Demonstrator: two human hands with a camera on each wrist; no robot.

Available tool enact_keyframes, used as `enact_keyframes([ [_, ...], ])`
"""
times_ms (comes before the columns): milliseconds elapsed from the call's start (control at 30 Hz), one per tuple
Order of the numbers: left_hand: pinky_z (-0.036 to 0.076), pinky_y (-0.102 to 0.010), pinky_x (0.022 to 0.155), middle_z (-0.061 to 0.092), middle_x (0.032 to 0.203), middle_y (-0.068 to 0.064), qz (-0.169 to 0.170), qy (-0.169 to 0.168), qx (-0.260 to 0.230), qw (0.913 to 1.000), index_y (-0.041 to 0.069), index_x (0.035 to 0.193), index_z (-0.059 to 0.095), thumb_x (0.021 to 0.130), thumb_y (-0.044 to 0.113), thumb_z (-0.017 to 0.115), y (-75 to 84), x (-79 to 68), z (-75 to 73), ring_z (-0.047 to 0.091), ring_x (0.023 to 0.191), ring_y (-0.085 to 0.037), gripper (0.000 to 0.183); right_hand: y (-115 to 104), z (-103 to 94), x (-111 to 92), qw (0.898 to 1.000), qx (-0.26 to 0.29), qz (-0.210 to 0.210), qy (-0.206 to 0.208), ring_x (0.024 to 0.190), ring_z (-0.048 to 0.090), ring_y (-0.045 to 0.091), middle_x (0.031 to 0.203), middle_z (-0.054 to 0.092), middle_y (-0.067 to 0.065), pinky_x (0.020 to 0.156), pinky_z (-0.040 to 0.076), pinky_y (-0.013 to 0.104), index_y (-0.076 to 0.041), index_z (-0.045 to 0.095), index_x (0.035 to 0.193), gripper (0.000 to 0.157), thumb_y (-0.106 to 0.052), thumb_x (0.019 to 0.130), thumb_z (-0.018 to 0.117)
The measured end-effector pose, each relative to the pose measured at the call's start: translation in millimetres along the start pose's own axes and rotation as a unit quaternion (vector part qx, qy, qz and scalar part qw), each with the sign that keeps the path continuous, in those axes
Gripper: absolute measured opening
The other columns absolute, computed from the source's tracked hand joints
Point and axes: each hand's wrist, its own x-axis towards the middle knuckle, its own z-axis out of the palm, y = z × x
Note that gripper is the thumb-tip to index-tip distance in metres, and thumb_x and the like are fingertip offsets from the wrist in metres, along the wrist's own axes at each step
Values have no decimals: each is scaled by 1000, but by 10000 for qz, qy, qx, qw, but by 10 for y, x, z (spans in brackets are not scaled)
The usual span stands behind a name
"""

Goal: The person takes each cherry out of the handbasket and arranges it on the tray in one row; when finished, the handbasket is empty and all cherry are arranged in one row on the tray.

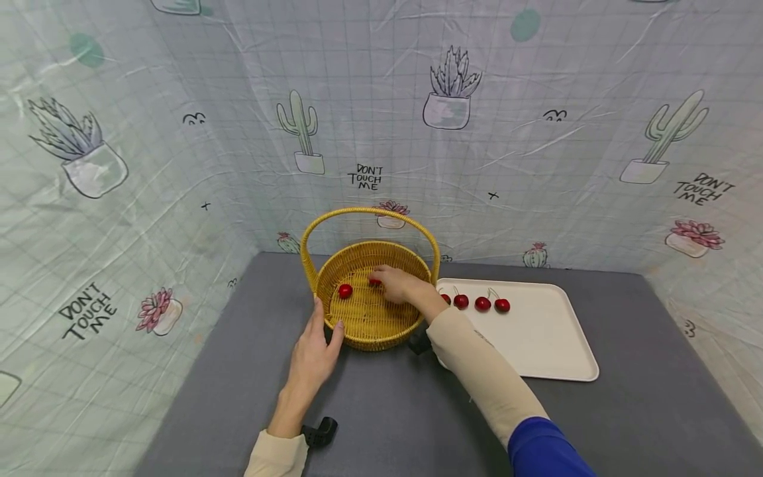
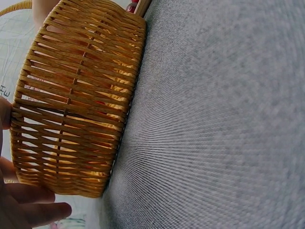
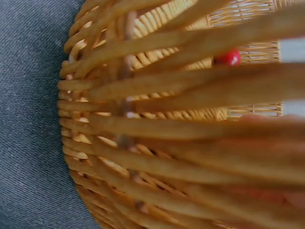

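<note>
A round yellow wicker basket (image 1: 369, 341) with a tall arched handle stands on the grey table. My left hand (image 1: 312, 354) rests against its near-left side, thumb by the rim and fingers straight along the outer wall. In the left wrist view, those fingers (image 2: 35, 212) lie beside the woven side. Reaching in over the right rim, my right hand (image 1: 396, 285) pinches a red cherry (image 1: 374, 281) low inside the basket. Another cherry (image 1: 345, 291) lies on the basket's floor, left of that hand. In the right wrist view, the wicker wall (image 3: 157, 90) hides most of the right hand.
Right of the basket is a white rectangular tray (image 1: 548, 338), partly behind my right forearm. Several stemmed cherries (image 1: 483, 304) sit in a row toward its back left. A patterned cloth (image 1: 501, 159) hangs behind the table (image 1: 369, 411).
</note>
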Motion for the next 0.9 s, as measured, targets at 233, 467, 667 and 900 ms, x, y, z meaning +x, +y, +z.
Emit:
enact_keyframes([
  [233, 44, -58, 107, 30, 164, -14, -10, 16, -6, 10000, 12, 162, 13, 104, 50, 45, -1, 4, 5, 47, 139, -42, 77, 33, 30, 34, 9990, -23, -73, 439, 121, 55, 23, 142, 48, 12, 93, 46, 34, -16, 57, 143, 53, 10, 98, 46],
  [467, 44, -58, 106, 31, 163, -16, 22, 8, -19, 10000, 11, 162, 14, 104, 52, 44, 7, -3, 10, 48, 137, -43, 77, 30, 31, 41, 9984, -278, -93, 474, 126, 56, 23, 141, 52, 9, 105, 47, 36, -13, 61, 138, 46, 7, 100, 46],
  [667, 45, -58, 105, 32, 163, -16, 26, 10, -33, 10000, 11, 162, 14, 104, 53, 43, 10, -6, 18, 49, 136, -43, 78, 36, 47, 11, 9985, -266, -13, 473, 130, 54, 24, 140, 55, 10, 110, 45, 37, -11, 64, 132, 41, 7, 101, 46],
  [900, 43, -59, 106, 32, 163, -16, 18, 18, -18, 10000, 10, 162, 14, 104, 49, 46, 4, 4, 11, 48, 137, -43, 77, 50, 39, 10, 9979, -398, -77, 512, 116, 57, 23, 123, 61, 10, 100, 48, 36, -11, 68, 123, 34, 6, 99, 50],
])
